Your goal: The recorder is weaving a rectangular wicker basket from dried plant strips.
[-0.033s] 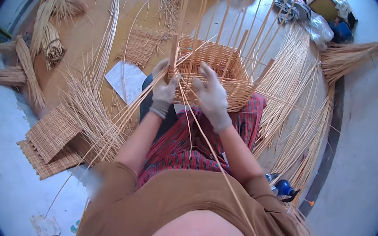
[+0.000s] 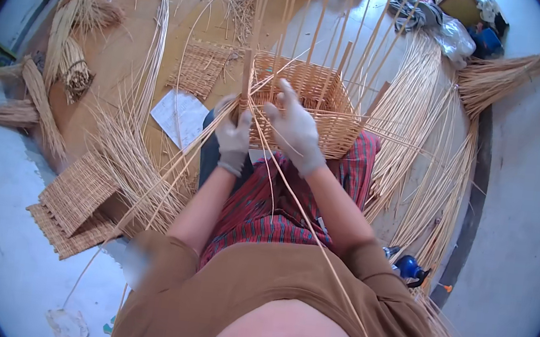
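Note:
A half-woven wicker basket [image 2: 335,136] rests across my lap, its long upright stakes rising from the walls. A flat wooden stick [image 2: 247,73] stands at its left near corner. My gloved left hand [image 2: 232,136] grips that corner, fingers round the outside and thumb raised on the near side. Loose weaving rods [image 2: 293,194] fan out from the corner, one running down past my chest. Just right of the corner, my gloved right hand [image 2: 295,131] is in front of the near wall, fingers apart; no rod shows firmly in its grasp.
Long willow rods [image 2: 400,110] lie spread on the right, others [image 2: 132,153] on the left. Woven square panels [image 2: 77,193] lie at left, another panel [image 2: 200,67] beyond the basket. A white sheet [image 2: 179,117], a blue bottle [image 2: 409,267] and a plastic bag [image 2: 456,40] are nearby.
My right hand has shifted a little left, closer to the corner. My left hand has dropped slightly toward me at the same corner.

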`<state>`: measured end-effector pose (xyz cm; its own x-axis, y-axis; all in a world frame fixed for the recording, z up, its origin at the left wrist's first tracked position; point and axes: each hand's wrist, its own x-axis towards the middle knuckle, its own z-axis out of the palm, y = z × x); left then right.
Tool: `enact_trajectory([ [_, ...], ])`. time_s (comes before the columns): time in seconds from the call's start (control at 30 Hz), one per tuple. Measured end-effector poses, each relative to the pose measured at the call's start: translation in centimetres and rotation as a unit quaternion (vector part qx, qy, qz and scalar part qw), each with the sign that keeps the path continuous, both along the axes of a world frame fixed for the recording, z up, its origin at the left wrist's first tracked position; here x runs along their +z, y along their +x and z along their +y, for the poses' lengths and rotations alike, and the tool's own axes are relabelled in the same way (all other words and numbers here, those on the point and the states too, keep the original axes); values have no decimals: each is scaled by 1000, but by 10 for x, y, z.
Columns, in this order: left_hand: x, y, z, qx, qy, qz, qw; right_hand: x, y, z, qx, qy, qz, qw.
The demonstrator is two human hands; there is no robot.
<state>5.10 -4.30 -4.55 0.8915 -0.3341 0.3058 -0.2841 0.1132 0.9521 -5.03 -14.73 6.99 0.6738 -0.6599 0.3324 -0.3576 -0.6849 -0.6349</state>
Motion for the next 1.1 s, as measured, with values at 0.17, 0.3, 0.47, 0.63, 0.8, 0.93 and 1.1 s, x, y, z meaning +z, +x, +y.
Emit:
enact_trajectory([
  [0.17,40,-78,9,14,146,-254,956,-8,39,-41,36,51,228,972],
  [0.3,54,-74,-10,-51,41,-205,977,-25,6,-24,125,88,-108,982],
  [0.47,99,-49,-59,-155,259,-93,949,-78,-86,-59,-69,337,-322,882],
  [0.63,89,-41,-70,-112,370,-90,918,33,-9,-83,6,-152,-117,981],
  [0.8,92,-45,-66,-83,272,-64,957,-3,-58,-127,16,108,-423,899],
  [0.93,99,-72,-74,-64,241,-373,894,-38,-124,-116,-114,151,-277,942],
  [1.1,81,-121,-107,-138,456,-352,806,28,-68,-153,-50,-40,-162,985],
])
